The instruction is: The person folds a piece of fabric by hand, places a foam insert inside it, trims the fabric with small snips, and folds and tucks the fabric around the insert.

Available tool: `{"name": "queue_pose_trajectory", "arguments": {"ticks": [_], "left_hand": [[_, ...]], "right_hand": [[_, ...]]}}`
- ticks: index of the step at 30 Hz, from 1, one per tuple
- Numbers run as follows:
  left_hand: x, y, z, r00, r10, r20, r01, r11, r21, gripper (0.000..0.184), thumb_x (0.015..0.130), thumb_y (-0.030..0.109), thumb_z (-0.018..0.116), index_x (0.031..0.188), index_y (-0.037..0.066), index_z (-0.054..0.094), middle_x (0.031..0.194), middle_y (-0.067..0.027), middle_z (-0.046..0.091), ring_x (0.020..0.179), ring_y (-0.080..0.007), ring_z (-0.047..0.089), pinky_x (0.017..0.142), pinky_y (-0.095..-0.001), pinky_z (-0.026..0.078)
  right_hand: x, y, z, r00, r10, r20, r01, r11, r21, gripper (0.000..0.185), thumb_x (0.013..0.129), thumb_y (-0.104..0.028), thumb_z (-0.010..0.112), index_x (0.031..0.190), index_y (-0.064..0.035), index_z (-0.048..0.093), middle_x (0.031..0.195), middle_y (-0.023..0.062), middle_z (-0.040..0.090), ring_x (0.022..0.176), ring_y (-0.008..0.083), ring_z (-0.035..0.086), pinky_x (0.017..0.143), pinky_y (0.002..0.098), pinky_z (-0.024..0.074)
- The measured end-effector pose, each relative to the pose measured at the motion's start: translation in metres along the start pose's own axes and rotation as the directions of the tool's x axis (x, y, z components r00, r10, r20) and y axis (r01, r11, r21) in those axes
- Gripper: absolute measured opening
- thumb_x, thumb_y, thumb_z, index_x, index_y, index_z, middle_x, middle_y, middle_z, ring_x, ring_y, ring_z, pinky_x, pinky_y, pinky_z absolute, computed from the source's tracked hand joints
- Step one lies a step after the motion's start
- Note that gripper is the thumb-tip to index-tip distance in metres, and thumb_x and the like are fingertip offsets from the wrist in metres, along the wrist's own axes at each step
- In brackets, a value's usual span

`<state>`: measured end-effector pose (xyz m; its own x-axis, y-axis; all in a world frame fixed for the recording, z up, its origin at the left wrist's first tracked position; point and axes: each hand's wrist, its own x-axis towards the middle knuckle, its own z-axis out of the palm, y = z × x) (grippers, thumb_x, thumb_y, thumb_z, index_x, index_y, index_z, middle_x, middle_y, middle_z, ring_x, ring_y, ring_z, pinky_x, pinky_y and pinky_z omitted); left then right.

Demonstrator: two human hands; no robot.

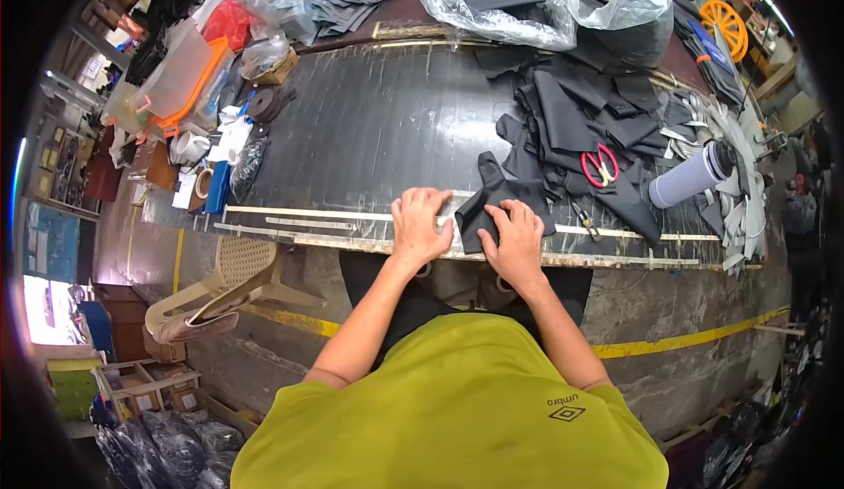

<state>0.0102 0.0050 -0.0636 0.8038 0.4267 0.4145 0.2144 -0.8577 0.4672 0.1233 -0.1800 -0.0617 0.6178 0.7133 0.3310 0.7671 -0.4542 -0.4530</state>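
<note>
At the table's near edge my left hand point(422, 225) lies with its fingers stretched out and thumb apart, just left of a dark fabric piece point(482, 192). My right hand point(514, 238) rests on the near part of that piece, thumb spread from the fingers, which are slightly bent. The cloth looks black, irregularly cut and partly folded; some of it is hidden under the right hand. Behind and to the right, a heap of similar dark cut pieces point(571, 106) spreads over the table. Red-handled scissors point(600, 166) and small thread snips point(585, 222) lie on these pieces.
The dark tabletop point(369, 128) has measuring strips point(308, 216) along its near edge. A lavender bottle point(690, 177) stands tilted in view at right, beside grey strips point(743, 172). Plastic bags point(501, 5) fill the back. At left are an orange-rimmed box point(189, 84) and a beige chair point(237, 269).
</note>
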Motion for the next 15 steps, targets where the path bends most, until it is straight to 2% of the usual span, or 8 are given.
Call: {"name": "queue_pose_trajectory", "arguments": {"ticks": [2,5,9,10,13,14,15], "left_hand": [[0.001,0.002,0.007,0.999,0.036,0.007,-0.036,0.999,0.000,0.060,0.072,0.023,0.078,0.130,0.015,0.068,0.122,-0.0085,0.063,0.127,-0.0322,0.052,0.108,-0.0520,0.032],[0.012,0.017,0.009,1.000,-0.010,0.021,0.010,1.000,0.003,0.060,0.071,0.023,0.078,0.130,0.015,0.068,0.120,-0.0088,0.062,0.128,-0.0332,0.052,0.108,-0.0525,0.032],[0.024,0.000,0.025,0.996,-0.033,-0.079,0.039,0.996,0.082,0.053,0.077,0.018,0.077,0.130,0.016,0.068,0.116,-0.0071,0.064,0.123,-0.0298,0.055,0.106,-0.0506,0.034],[0.026,-0.003,0.024,0.991,0.026,-0.133,-0.020,0.999,0.045,0.042,0.082,0.013,0.074,0.123,0.016,0.070,0.109,-0.0049,0.068,0.113,-0.0259,0.061,0.099,-0.0473,0.037],[0.031,-0.015,0.023,0.985,0.173,-0.029,-0.172,0.985,0.024,0.030,0.084,0.012,0.073,0.114,0.015,0.073,0.099,-0.0024,0.072,0.102,-0.0234,0.065,0.093,-0.0446,0.038],[0.033,-0.017,0.024,0.980,0.186,-0.070,-0.182,0.981,0.067,0.018,0.086,0.011,0.072,0.104,0.015,0.075,0.092,-0.0002,0.074,0.096,-0.0222,0.066,0.091,-0.0442,0.038],[0.032,-0.018,0.021,0.989,0.144,-0.041,-0.143,0.989,0.026,0.016,0.087,0.011,0.072,0.102,0.015,0.075,0.092,-0.0001,0.074,0.096,-0.0221,0.066,0.091,-0.0441,0.038]], "right_hand": [[-0.001,0.000,-0.003,1.000,0.010,0.010,-0.010,1.000,0.013,0.050,0.088,-0.028,0.081,0.132,-0.0095,0.069,0.136,0.0146,0.058,0.137,0.0359,0.048,0.112,0.0552,0.0337],[-0.002,0.002,-0.002,1.000,0.014,0.006,-0.014,0.999,0.033,0.050,0.088,-0.029,0.081,0.133,-0.0101,0.069,0.136,0.0140,0.058,0.137,0.0353,0.048,0.112,0.0551,0.0331],[-0.006,0.006,0.004,0.999,-0.012,-0.036,0.013,1.000,0.010,0.052,0.088,-0.031,0.081,0.133,-0.0103,0.069,0.135,0.0130,0.058,0.136,0.0343,0.049,0.111,0.0547,0.0336],[-0.006,0.006,0.004,0.999,-0.016,-0.040,0.017,1.000,0.006,0.052,0.087,-0.031,0.081,0.133,-0.0101,0.069,0.135,0.0128,0.058,0.135,0.0340,0.049,0.111,0.0546,0.0337],[-0.004,0.007,0.000,0.999,-0.020,-0.031,0.021,1.000,0.011,0.055,0.086,-0.033,0.082,0.135,-0.0097,0.068,0.133,0.0122,0.059,0.132,0.0330,0.050,0.109,0.0536,0.0347],[-0.003,0.007,-0.001,1.000,-0.018,-0.023,0.019,1.000,0.015,0.057,0.086,-0.033,0.083,0.135,-0.0096,0.068,0.132,0.0119,0.059,0.131,0.0327,0.051,0.109,0.0532,0.0352],[-0.001,0.007,-0.005,1.000,-0.025,0.000,0.025,1.000,-0.002,0.060,0.084,-0.036,0.083,0.136,-0.0094,0.068,0.130,0.0118,0.059,0.128,0.0323,0.052,0.107,0.0523,0.0357]]}}
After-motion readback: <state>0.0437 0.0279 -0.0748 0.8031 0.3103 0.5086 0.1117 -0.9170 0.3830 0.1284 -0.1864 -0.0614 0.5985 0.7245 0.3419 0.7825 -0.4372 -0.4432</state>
